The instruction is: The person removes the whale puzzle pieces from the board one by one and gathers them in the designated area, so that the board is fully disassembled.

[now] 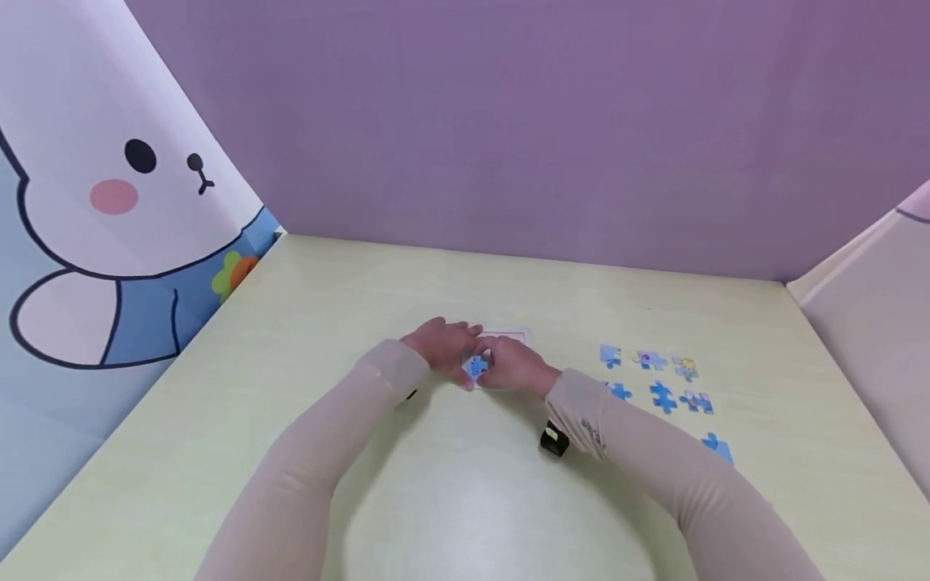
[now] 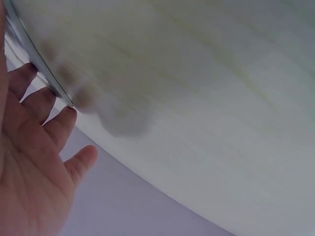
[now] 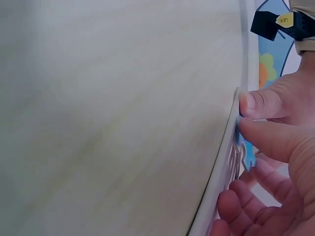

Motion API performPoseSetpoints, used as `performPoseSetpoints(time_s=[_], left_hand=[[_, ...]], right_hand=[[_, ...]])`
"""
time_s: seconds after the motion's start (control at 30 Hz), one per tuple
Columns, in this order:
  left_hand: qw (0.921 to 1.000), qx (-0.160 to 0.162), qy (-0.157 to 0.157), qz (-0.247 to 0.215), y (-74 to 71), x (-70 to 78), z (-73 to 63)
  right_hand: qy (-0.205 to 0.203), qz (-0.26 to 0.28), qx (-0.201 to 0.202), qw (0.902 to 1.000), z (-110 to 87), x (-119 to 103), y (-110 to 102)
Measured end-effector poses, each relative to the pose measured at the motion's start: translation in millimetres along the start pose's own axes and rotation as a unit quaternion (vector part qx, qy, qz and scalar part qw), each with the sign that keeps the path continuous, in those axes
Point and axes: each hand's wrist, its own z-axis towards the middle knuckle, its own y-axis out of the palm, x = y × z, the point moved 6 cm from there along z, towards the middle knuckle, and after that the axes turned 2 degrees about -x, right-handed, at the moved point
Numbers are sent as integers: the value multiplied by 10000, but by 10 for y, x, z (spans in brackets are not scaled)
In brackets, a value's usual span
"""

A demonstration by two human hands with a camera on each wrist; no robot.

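Observation:
A shallow puzzle tray (image 1: 525,332) with a pale rim lies flat on the table, partly covered by both hands. My left hand (image 1: 443,345) spans its left side, fingertips on the far rim and thumb at the near edge. From the right, my right hand (image 1: 514,365) pinches a blue jigsaw piece (image 1: 477,365) between thumb and fingers, over the tray's left part. The piece appears tilted in the right wrist view, where the left thumb (image 3: 250,102) presses beside it. How the piece meets the tray is hidden.
Several loose jigsaw pieces (image 1: 663,397) lie spread to the right, one partly by the right sleeve (image 1: 654,440). A black wrist camera (image 1: 555,440) hangs under the right cuff. A purple backdrop (image 1: 508,137) rises behind the table (image 1: 407,508), with a cartoon-printed cloth (image 1: 65,234) at left.

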Motion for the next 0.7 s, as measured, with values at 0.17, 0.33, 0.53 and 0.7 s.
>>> performPoseSetpoints(time_s=[0.17, 0.33, 0.53, 0.7], left_hand=[[9999, -50, -27, 156, 3, 7, 23], [9997, -118, -35, 214, 19, 3, 43], [9996, -134, -49, 244, 33, -6, 46], [9987, -241, 118, 435, 41, 14, 24]], right_hand=[[73, 264, 328, 9991, -25, 5, -40], [32, 488, 602, 9970, -41, 5, -62], [122, 661, 787, 9946, -61, 49, -97], [218, 723, 837, 9936, -130, 121, -179]])
